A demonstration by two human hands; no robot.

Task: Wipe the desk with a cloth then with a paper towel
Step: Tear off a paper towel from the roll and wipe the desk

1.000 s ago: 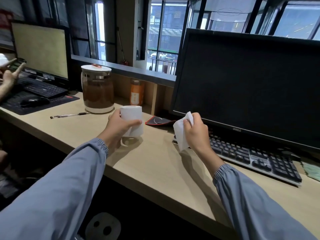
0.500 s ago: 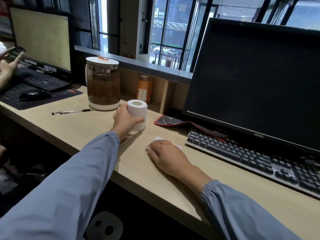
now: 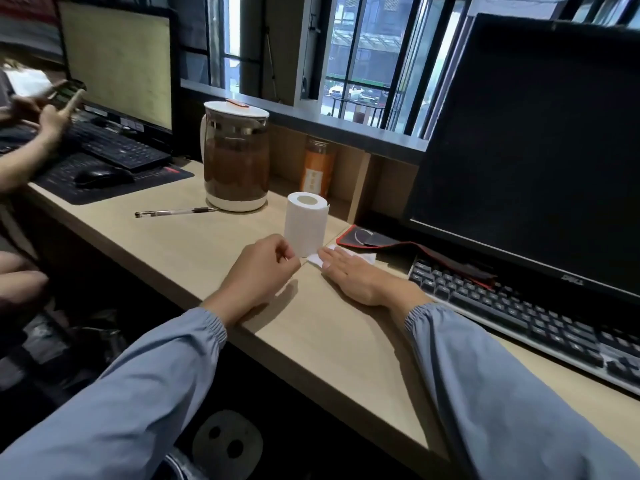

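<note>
My left hand (image 3: 266, 268) is now off the tissue roll (image 3: 306, 223), fingers loosely curled and empty. Right hand (image 3: 349, 273) lies flat, pressing the paper towel sheet (image 3: 367, 257) on the desk (image 3: 194, 244) just beside the roll. I'd say paper wiping is underway.

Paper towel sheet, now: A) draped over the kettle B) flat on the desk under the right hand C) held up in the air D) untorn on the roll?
B: the right hand lies flat, fingers straight, on the paper towel sheet on the desk.
</note>
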